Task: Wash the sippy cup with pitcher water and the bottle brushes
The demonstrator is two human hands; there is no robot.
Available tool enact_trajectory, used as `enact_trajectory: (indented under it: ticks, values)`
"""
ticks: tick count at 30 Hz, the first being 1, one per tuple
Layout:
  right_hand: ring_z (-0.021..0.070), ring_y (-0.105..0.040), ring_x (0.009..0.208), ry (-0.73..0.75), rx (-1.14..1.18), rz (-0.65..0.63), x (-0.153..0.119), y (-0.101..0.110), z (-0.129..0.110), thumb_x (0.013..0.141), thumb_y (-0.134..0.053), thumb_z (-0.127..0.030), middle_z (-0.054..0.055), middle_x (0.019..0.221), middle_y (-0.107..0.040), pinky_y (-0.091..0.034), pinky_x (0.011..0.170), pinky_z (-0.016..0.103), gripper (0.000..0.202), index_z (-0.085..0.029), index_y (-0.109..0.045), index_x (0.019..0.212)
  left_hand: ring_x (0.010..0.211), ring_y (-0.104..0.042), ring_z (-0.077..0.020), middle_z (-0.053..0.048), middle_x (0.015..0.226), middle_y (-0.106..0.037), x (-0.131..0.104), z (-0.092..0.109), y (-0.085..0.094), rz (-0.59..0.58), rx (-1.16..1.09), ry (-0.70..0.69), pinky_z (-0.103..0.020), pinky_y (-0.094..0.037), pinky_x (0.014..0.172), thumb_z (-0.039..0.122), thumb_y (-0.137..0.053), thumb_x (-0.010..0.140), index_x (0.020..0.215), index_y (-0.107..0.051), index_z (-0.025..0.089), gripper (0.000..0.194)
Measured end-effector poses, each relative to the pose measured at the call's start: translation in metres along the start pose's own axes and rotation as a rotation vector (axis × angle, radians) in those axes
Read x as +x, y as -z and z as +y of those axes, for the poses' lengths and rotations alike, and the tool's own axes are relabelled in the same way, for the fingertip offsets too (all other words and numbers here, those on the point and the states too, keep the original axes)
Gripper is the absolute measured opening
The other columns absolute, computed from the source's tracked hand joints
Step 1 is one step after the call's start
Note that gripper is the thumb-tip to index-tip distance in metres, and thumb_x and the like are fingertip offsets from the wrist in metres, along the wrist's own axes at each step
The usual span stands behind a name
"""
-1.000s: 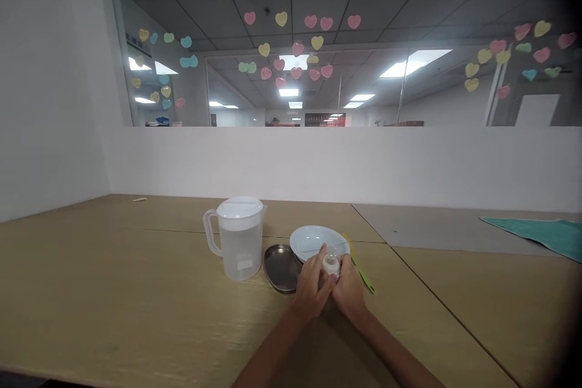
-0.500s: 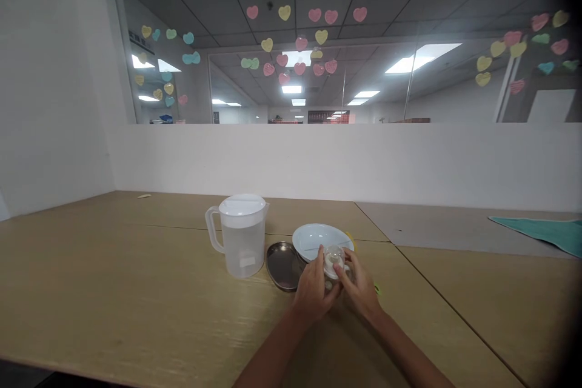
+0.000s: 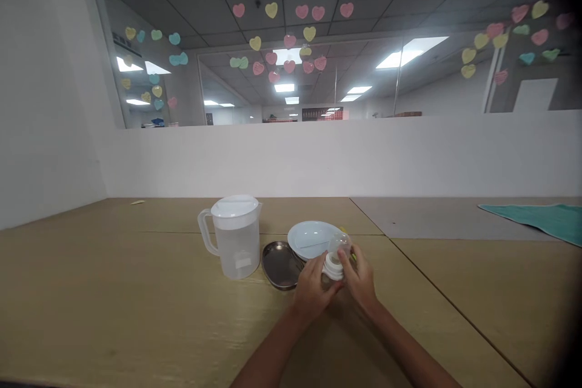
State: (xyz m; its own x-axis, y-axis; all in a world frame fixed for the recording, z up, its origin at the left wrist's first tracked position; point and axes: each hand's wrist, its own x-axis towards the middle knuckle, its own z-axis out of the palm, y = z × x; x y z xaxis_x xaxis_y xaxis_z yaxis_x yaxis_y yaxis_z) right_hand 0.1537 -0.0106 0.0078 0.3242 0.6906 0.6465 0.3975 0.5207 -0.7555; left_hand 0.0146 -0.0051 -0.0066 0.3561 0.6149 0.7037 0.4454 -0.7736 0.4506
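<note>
My left hand is closed around a baby bottle, whose white collar shows at the top; most of its body is hidden by my fingers. Just above it, my right hand grips a clear domed bottle cap, which is tilted and seems to be off the collar. Behind the cap lies a pale blue-white bowl with a thin, straight, clear item across it. To the left of my left hand rests a shallow metal tray.
A lidded translucent pitcher stands left of the tray, its handle pointing left. Something yellow is partly hidden behind the bowl and my right hand. A teal cloth lies at the far right. A white wall rises behind the table.
The clear cap has come up from the bottle's collar and tilted in my right hand. My left hand stays around the bottle. The whole view has shifted slightly.
</note>
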Motion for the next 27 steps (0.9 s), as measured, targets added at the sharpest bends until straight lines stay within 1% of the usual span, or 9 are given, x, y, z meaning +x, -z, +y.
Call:
enact_trajectory:
  ticks: [3,5,8,11,14,17,20,23,27]
  values:
    - [0.0225,-0.054,0.103,0.003,0.161,0.096,-0.001,-0.002,-0.007,0.082,-0.049,-0.042,0.01,0.112,-0.059,-0.044,0.087,0.037,0.047,-0.019,-0.047,0.123,0.114,-0.049,-0.0242,-0.01,0.123,-0.054,0.001,-0.002,0.004,0.002,-0.032,0.045,-0.041,-0.041,0.097,0.047,-0.059,0.076,0.128,-0.042,0.019,0.061]
    - [0.0221,-0.053,0.107,0.005,0.219,0.178,0.0,-0.003,-0.009,0.081,-0.052,-0.041,0.01,0.118,-0.056,-0.043,0.09,0.037,0.055,-0.02,-0.04,0.13,0.114,-0.05,-0.0244,-0.01,0.123,-0.055,0.001,-0.005,0.006,0.005,-0.047,0.063,-0.041,-0.041,0.097,0.046,-0.061,0.075,0.127,-0.043,0.02,0.061]
    - [0.0206,-0.057,0.098,-0.04,0.193,0.22,0.005,-0.004,-0.002,0.077,-0.055,-0.04,0.011,0.113,-0.058,-0.046,0.085,0.036,0.061,-0.019,-0.038,0.132,0.114,-0.05,-0.0245,-0.01,0.123,-0.055,0.001,-0.008,0.006,0.003,-0.045,0.064,-0.042,-0.04,0.098,0.042,-0.062,0.074,0.128,-0.042,0.02,0.062]
    - [0.0186,-0.06,0.083,-0.106,0.126,0.15,0.011,-0.005,0.013,0.077,-0.055,-0.04,0.009,0.1,-0.063,-0.05,0.076,0.033,0.057,-0.018,-0.043,0.129,0.114,-0.05,-0.0249,-0.011,0.124,-0.054,0.001,-0.01,0.006,-0.001,-0.036,0.06,-0.043,-0.04,0.098,0.042,-0.062,0.074,0.129,-0.041,0.019,0.063]
    - [0.0176,-0.061,0.077,-0.113,0.121,0.106,0.013,-0.006,0.027,0.077,-0.054,-0.037,0.007,0.09,-0.065,-0.051,0.074,0.033,0.057,-0.017,-0.042,0.129,0.115,-0.049,-0.025,-0.011,0.125,-0.053,0.0,-0.011,0.006,-0.014,-0.029,0.052,-0.043,-0.04,0.098,0.043,-0.061,0.075,0.131,-0.039,0.019,0.064]
    - [0.018,-0.062,0.078,-0.101,0.141,0.083,0.014,-0.008,0.034,0.077,-0.052,-0.035,0.007,0.086,-0.065,-0.05,0.076,0.034,0.061,-0.015,-0.036,0.132,0.117,-0.047,-0.025,-0.012,0.127,-0.051,0.0,-0.011,0.007,-0.027,-0.016,0.049,-0.043,-0.039,0.099,0.044,-0.059,0.077,0.132,-0.037,0.019,0.065]
    - [0.0192,-0.063,0.08,-0.115,0.116,0.046,0.014,-0.008,0.034,0.078,-0.051,-0.037,0.007,0.085,-0.066,-0.05,0.076,0.035,0.061,-0.014,-0.036,0.132,0.119,-0.046,-0.025,-0.012,0.129,-0.049,0.0,-0.011,0.007,-0.027,-0.006,0.048,-0.043,-0.037,0.1,0.043,-0.058,0.078,0.134,-0.033,0.018,0.067]
    - [0.0202,-0.063,0.082,-0.128,0.061,-0.023,0.013,-0.008,0.033,0.081,-0.047,-0.041,0.007,0.088,-0.067,-0.049,0.077,0.036,0.056,-0.014,-0.04,0.129,0.122,-0.043,-0.0244,-0.012,0.132,-0.046,0.0,-0.011,0.006,-0.017,-0.004,0.048,-0.043,-0.036,0.102,0.044,-0.058,0.078,0.136,-0.028,0.018,0.07]
    - [0.0211,-0.06,0.092,-0.097,-0.028,-0.139,0.01,-0.007,0.028,0.088,-0.032,-0.045,0.008,0.097,-0.066,-0.046,0.085,0.038,0.045,-0.017,-0.052,0.117,0.124,-0.041,-0.0241,-0.012,0.135,-0.043,-0.001,-0.013,0.005,-0.016,0.009,0.044,-0.042,-0.036,0.102,0.044,-0.057,0.078,0.137,-0.026,0.019,0.071]
